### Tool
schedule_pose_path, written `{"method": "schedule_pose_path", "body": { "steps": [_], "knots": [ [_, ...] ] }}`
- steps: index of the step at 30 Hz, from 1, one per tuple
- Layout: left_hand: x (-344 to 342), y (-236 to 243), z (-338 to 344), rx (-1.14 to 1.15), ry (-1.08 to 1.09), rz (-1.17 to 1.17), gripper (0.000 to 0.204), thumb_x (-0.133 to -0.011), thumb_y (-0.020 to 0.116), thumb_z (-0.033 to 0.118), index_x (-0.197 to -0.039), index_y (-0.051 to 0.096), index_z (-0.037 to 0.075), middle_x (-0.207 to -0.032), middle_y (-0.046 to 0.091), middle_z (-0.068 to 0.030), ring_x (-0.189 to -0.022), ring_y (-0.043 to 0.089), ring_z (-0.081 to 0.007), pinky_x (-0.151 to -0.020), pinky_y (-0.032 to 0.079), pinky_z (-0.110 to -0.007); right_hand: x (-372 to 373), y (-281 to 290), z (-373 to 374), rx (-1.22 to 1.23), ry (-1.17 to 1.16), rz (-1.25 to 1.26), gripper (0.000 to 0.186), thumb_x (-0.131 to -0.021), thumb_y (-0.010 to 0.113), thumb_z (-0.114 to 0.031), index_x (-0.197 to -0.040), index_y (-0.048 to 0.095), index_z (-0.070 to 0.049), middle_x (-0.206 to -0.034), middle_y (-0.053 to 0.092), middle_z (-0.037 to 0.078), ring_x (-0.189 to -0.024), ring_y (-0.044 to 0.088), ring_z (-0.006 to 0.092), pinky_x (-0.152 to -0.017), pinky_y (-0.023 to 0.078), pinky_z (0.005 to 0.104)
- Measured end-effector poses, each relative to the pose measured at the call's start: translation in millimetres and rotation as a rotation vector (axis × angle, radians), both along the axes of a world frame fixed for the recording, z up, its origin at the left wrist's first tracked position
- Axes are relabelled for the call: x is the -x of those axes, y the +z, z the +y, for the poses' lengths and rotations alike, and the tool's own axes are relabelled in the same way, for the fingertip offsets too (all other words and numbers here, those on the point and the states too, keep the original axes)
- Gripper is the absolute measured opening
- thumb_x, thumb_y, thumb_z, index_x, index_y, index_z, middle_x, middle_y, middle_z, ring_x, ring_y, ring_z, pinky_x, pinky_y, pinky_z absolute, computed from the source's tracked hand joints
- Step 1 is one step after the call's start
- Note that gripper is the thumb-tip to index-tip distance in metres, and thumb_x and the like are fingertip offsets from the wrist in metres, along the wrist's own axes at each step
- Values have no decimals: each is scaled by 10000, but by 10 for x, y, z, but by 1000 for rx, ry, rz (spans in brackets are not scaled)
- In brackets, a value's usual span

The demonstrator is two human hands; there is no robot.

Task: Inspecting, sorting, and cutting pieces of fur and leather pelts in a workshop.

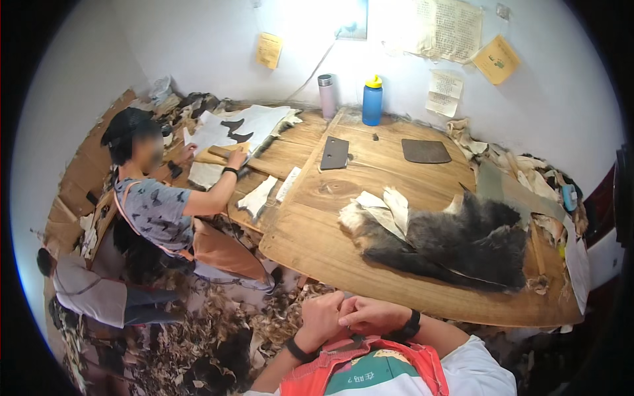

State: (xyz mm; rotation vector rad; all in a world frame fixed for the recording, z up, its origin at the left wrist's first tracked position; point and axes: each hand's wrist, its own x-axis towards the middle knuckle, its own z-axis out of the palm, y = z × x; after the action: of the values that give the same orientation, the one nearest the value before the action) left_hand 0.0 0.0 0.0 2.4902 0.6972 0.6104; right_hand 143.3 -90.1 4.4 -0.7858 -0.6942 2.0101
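Note:
My left hand (320,317) and my right hand (373,313) are together, fingers curled and touching, above my red apron (300,376) at the near edge of the wooden table (310,237); I cannot make out whether something is inside them. Beyond them lies a dark fur pelt (462,247) with pale leather flaps (393,214) on top. Two dark flat pieces (335,152) (426,150) lie farther back, one with holes.
A co-worker (152,204) leans over white sheets (211,129) at the table's left; another person (89,290) bends at lower left. Pink (327,99) and blue (372,105) bottles stand against the wall. Hide scraps (518,175) line the table's edges; fur scraps litter the floor (198,350).

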Motion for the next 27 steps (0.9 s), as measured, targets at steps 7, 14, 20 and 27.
{"method": "schedule_pose_path", "body": {
  "steps": [7, 14, 20, 27],
  "knots": [
    [-363, -45, 430, 1, -151, -36, 369, -876, 600, 386, -651, 557, 97, -572, 570, -143, -506, 580, -340, -437, 425, -428, -152, -239, 210, 9, -240, -3, 205, -861, 696, -240, -788, 557, -108, -570, 409, -59, -464, 366, 51, -431, 240, 218],
    [-753, -168, 621, 202, -367, -99, 314, -892, 595, 370, -763, 613, 84, -554, 570, -126, -508, 587, -342, -464, 449, -421, -286, -196, 197, 49, -390, -79, 175, -889, 673, -211, -949, 562, -90, -677, 487, -31, -568, 435, 51, -497, 339, 214],
    [-1112, -395, 1100, 683, -472, -71, 333, -917, 565, 157, -1194, 513, -20, -1084, 571, -172, -997, 571, -286, -865, 464, -395, -502, -175, -277, 53, -660, -427, 589, -943, 588, -149, -1463, 319, -83, -923, 560, 22, -824, 554, 88, -739, 470, 219],
    [-1451, -131, 1485, 29, -516, 101, 493, -832, 664, 101, -1265, 467, -27, -1281, 485, -218, -1199, 480, -350, -970, 419, -408, -930, -123, -1951, 554, -1185, -1467, 415, -854, 677, -162, -1227, 555, -29, -862, 627, 80, -751, 612, 175, -703, 505, 310]
  ]
}}
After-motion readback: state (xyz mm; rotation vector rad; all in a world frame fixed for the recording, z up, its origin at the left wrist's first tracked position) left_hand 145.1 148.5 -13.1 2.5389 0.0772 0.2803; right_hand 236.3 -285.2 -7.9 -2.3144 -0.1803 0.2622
